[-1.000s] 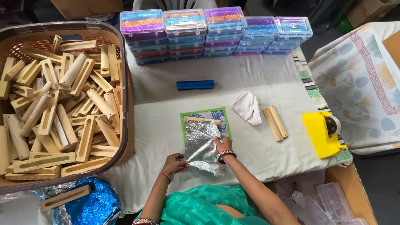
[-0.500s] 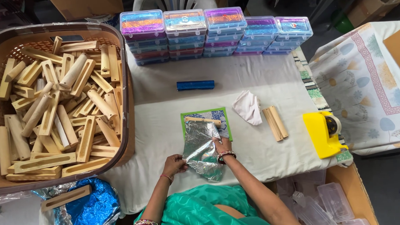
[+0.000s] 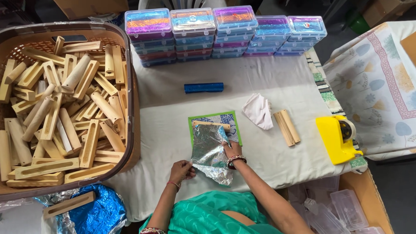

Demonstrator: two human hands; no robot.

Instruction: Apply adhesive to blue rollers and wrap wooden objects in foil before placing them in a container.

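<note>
Silver foil [image 3: 209, 156], crinkled and reflective, lies on the worktop [image 3: 271, 82] over the near half of a green-edged patterned mat [image 3: 215, 119], and a wooden block [image 3: 211, 125] rests on the mat just past the foil's far edge. The left hand [image 3: 182, 170] pinches the foil's near left corner between narrowed fingers, while the right hand [image 3: 231, 150] lies with fingers pressed down on the sheet's right side. Compared with a second ago the change is small: the foil's near edge appears drawn a little further toward the person and the sheet lies somewhat flatter, with both hands in much the same places on it, which reads as the sheet being smoothed and positioned against the block rather than wrapped round it yet. To the right of the mat sit a crumpled white cloth [image 3: 258, 110], two more wooden blocks [image 3: 286, 127] side by side, and a yellow tape dispenser [image 3: 335, 138] near the worktop's right edge. A blue foil-covered block [image 3: 203, 87] lies farther off, and beyond it stand stacked clear plastic boxes [image 3: 223, 33] with coloured contents. On the left a brown basket [image 3: 131, 110] is heaped with bare wooden blocks.
</note>
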